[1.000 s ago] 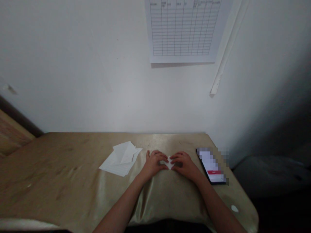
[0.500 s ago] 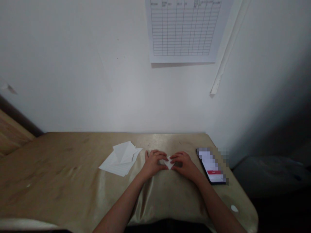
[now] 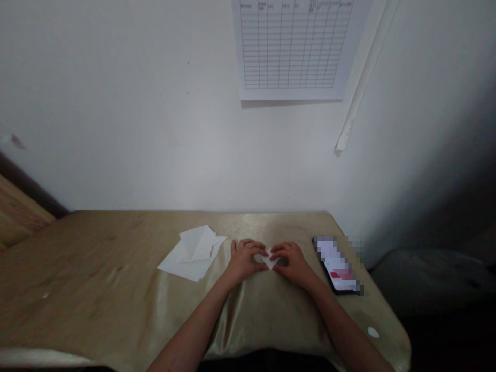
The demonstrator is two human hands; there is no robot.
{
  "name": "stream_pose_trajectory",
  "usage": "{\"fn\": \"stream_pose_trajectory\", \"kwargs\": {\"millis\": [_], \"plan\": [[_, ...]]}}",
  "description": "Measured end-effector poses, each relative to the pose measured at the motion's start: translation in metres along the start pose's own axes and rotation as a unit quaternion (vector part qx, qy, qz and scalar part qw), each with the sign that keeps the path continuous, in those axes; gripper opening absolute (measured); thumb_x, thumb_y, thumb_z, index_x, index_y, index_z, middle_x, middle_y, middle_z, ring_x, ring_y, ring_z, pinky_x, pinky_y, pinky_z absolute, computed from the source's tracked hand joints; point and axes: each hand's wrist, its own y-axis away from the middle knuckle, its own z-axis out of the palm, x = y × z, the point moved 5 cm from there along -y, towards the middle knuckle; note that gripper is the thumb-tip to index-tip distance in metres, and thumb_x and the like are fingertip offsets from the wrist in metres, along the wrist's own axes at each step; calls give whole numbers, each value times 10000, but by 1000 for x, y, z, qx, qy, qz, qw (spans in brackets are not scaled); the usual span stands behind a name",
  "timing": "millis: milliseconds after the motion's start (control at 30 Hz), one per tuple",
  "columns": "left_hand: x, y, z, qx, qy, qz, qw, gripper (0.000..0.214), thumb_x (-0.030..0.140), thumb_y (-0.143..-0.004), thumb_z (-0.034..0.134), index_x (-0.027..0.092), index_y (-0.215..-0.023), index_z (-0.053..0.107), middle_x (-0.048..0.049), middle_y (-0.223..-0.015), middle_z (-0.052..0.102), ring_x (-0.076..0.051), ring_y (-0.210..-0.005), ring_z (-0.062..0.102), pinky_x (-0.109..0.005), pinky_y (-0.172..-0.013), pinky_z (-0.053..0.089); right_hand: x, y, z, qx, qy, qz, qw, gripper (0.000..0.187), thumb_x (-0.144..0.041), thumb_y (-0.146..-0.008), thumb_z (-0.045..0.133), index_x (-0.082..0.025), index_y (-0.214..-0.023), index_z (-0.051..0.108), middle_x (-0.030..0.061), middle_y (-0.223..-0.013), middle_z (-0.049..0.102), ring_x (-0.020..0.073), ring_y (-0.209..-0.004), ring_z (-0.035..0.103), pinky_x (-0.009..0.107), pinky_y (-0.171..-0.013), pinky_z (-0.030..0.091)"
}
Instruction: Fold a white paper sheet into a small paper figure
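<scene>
A small folded piece of white paper (image 3: 268,260) lies on the table (image 3: 96,279) between my two hands. My left hand (image 3: 244,260) rests on its left side with curled fingers pressing it down. My right hand (image 3: 291,260) holds its right side, fingertips pinched on the paper's edge. Only a small triangular part of the paper shows between the fingers.
A stack of white paper sheets (image 3: 192,253) lies left of my hands. A phone (image 3: 337,266) with a lit screen lies to the right near the table's edge. A small white scrap (image 3: 373,332) sits at the near right corner. A gridded chart (image 3: 292,46) hangs on the wall.
</scene>
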Motion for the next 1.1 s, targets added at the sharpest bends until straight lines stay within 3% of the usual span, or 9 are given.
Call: {"fn": "stream_pose_trajectory", "kwargs": {"millis": [833,1100], "plan": [[2,3,-3,-1,-14,7,1000,365,436,-709,866,412,-1060,770,38,-1393,665,-337,-1380,433,-687,-1205,57,7,-1,-2,8,-23,-5,1000,221,-156,-723,753,-261,-916,776,51,-1153,724,261,-1155,597,459,-1074,402],[-3,0,1,11,-8,1,1000,266,436,-774,817,394,-1035,785,28,-1372,680,-334,-1367,446,-696,-1213,50,9,-7,4,47,4,48,998,262,-90,-692,653,-288,-801,784,33,-1049,744,266,-1080,626,462,-1025,424]]}}
